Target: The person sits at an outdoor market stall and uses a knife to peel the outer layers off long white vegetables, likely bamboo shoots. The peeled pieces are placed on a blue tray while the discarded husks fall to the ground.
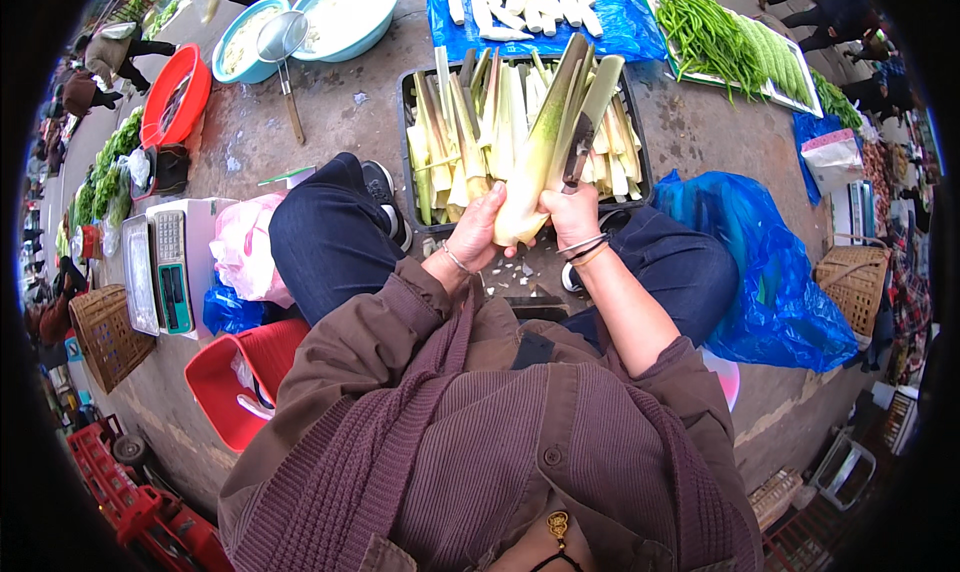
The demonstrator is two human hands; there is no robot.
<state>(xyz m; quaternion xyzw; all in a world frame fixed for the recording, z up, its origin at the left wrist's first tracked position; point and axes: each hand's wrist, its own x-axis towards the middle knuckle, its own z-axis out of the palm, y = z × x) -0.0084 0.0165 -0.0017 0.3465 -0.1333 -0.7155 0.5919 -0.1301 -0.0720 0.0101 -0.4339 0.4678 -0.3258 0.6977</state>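
Observation:
A thick pale-green vegetable stalk with leaf sheaths (536, 163) is held slanting between both hands, its white base towards me. My left hand (480, 227) grips the base from the left. On the right, my right hand (571, 213) closes around the handle of a knife (583, 141), its fingers against the stalk. The knife's blade points away from me, beside the upper sheaths. Beneath lies a black plastic crate (409, 152) filled with cut stalks and sheaths (469, 148). Beyond the crate, peeled white stems (532, 6) rest on a blue plastic sheet (630, 28).
Light-blue basins (379, 36), a wire strainer (282, 36) and a red basin (199, 103) stand at the far left. Nearer are a scale (171, 272) and a red bucket (225, 414). A blue plastic bag (772, 294) lies right; green beans (705, 36) lie beyond. People are around the edges.

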